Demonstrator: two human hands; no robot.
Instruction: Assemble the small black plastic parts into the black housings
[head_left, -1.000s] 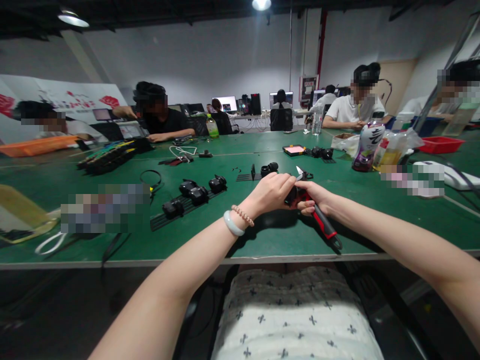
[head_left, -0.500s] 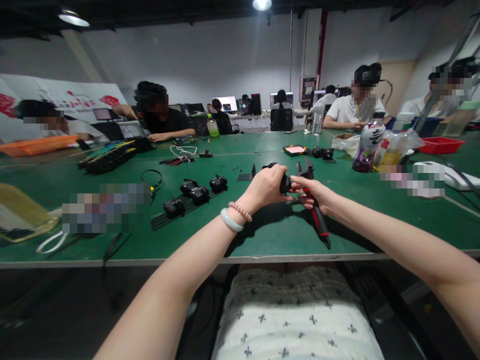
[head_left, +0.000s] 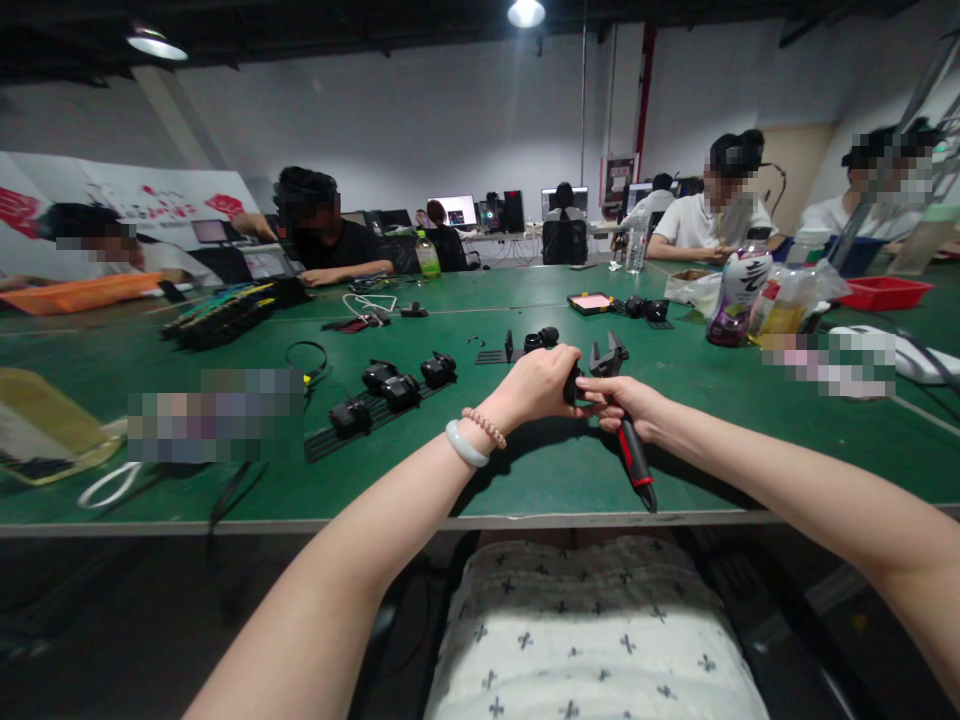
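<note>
Over the middle of the green table (head_left: 420,470), my left hand (head_left: 546,380) is closed round a small black part (head_left: 572,385), mostly hidden by the fingers. My right hand (head_left: 630,405) grips a wrench (head_left: 636,460) with a red and black handle, its dark jaws pointing away from me. The right thumb and fingertips meet the black part at the left hand's fingers. Just past my left hand lie round black pieces (head_left: 541,338) and a slotted black plate with an upright tab (head_left: 495,355). To the left, several black units (head_left: 397,388) sit on a slotted black strip.
Bottles (head_left: 739,295), a red tray (head_left: 889,293) and a white power strip (head_left: 892,350) stand to the right. Further off are a pink-topped box (head_left: 591,301) and more black units. An orange tray (head_left: 82,292) and cables lie left. Several people sit round the table.
My left hand has dipped slightly, so the round black pieces behind it show more. The wrench has shifted a little downward. Both hands stay together at the black part.
</note>
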